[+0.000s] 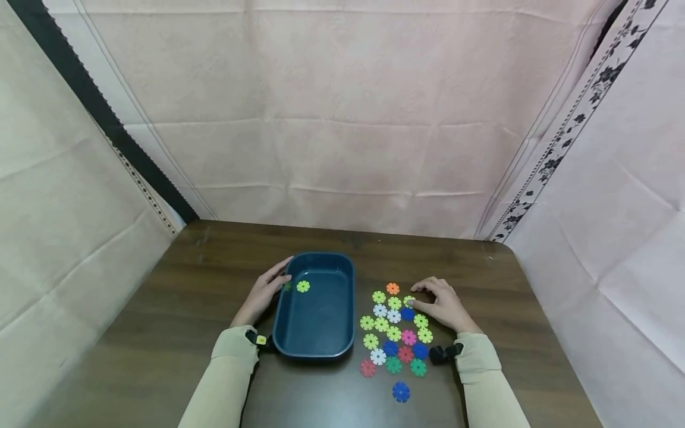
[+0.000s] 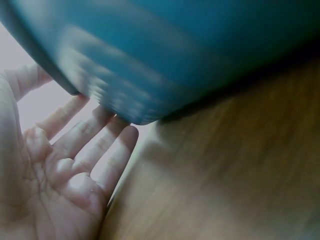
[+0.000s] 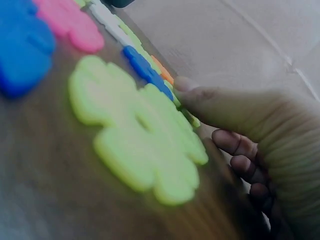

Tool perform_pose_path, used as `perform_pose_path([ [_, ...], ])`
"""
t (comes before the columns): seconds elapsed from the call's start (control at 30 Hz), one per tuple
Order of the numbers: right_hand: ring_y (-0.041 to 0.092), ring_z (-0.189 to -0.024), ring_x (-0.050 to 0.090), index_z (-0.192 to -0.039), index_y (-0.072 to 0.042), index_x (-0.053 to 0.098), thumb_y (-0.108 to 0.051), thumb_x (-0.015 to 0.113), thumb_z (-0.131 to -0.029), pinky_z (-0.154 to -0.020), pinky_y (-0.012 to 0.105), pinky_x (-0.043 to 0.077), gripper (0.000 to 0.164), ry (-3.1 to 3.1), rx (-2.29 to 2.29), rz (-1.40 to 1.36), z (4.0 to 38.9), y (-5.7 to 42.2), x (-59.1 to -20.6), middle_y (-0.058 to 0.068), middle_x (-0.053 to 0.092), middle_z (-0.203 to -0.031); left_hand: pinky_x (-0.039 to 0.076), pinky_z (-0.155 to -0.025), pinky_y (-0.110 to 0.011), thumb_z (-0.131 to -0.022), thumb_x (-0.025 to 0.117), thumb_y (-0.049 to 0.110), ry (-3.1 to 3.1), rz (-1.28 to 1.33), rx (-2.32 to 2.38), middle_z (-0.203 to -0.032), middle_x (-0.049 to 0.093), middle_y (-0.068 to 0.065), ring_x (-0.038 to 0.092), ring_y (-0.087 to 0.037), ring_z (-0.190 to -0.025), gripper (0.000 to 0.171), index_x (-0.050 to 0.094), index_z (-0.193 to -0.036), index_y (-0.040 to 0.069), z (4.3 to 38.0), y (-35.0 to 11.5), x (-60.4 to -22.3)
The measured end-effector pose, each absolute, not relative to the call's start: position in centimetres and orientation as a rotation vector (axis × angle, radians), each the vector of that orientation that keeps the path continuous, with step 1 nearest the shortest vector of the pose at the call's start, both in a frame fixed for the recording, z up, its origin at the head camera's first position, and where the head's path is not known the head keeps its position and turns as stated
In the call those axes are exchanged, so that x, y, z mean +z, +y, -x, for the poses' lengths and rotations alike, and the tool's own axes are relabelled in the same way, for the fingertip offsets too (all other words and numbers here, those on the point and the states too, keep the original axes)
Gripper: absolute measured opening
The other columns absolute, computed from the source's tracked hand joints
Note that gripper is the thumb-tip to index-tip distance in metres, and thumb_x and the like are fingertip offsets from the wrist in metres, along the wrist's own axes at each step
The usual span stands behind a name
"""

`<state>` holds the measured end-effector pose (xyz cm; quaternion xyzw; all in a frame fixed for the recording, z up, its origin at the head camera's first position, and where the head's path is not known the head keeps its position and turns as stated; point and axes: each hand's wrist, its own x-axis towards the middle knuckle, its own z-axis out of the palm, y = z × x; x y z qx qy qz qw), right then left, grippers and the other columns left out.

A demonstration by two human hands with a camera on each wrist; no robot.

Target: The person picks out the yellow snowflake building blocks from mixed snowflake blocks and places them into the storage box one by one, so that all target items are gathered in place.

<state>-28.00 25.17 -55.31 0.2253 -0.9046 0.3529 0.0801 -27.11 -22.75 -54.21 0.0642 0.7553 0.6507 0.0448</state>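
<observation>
My left hand holds the far left side of a blue-teal tray, thumb over the rim and fingers along the outside. In the left wrist view the fingertips touch the outer wall. Inside the tray is one yellow-green flower-shaped disc. Over to the right, my right hand is at the upper right of a spread of flower discs. Its thumb touches a yellow-green flower disc lying on the table, with a gap between thumb and index finger.
Several flower discs lie right of the tray: an orange one, a pink one, green ones, white ones, red ones. A blue disc lies apart at the front. Cloth hangs behind the wooden table.
</observation>
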Motion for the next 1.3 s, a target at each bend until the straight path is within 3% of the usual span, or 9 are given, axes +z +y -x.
perform_pose_path([
  [0.2,0.02,-0.096,0.052,-0.103,-0.021,0.073,-0.032,0.081,-0.087,-0.087,0.046,0.036,0.021,-2.671,1.037,-0.675,28.0,25.0,-55.4,-0.006,0.065,-0.102,0.034,-0.112,-0.052,-0.106,0.054,0.025,2.267,-0.215,1.988,-0.159,0.038,0.0,0.037,-0.024,-0.143,0.05,0.042,-0.154,0.027,26.8,-22.8,-53.6],
  [0.37,0.017,-0.095,0.051,-0.105,-0.023,0.072,-0.041,0.079,-0.087,-0.087,0.045,0.036,0.026,-2.706,1.002,-0.665,28.0,25.1,-55.5,-0.008,0.062,-0.102,0.035,-0.111,-0.052,-0.106,0.053,0.021,2.242,-0.239,1.975,-0.159,0.038,-0.005,0.04,-0.026,-0.142,0.052,0.04,-0.156,0.017,25.6,-22.2,-51.2],
  [0.53,0.018,-0.094,0.051,-0.104,-0.024,0.071,-0.041,0.08,-0.086,-0.087,0.045,0.036,0.026,-2.731,1.029,-0.62,28.0,24.9,-55.5,-0.007,0.062,-0.101,0.035,-0.111,-0.05,-0.105,0.055,0.021,2.209,-0.231,1.996,-0.159,0.038,-0.003,0.039,-0.024,-0.142,0.052,0.041,-0.155,0.019,25.5,-22.3,-50.8],
  [0.87,0.017,-0.089,0.056,-0.107,-0.018,0.065,-0.028,0.076,-0.091,-0.08,0.038,0.046,0.022,-2.677,1.251,-0.496,28.1,24.9,-55.5,-0.003,0.065,-0.096,0.034,-0.112,-0.051,-0.106,0.054,0.022,2.21,-0.242,1.98,-0.16,0.037,-0.002,0.038,-0.024,-0.143,0.052,0.04,-0.156,0.019,25.3,-22.3,-50.7],
  [1.3,0.017,-0.082,0.057,-0.107,-0.017,0.069,-0.021,0.075,-0.093,-0.074,0.036,0.046,0.016,-2.658,1.233,-0.463,27.8,24.7,-55.4,-0.003,0.064,-0.091,0.032,-0.113,-0.053,-0.106,0.053,0.02,2.187,-0.264,2.004,-0.16,0.036,-0.005,0.036,-0.026,-0.144,0.052,0.038,-0.156,0.016,25.2,-22.3,-50.6],
])
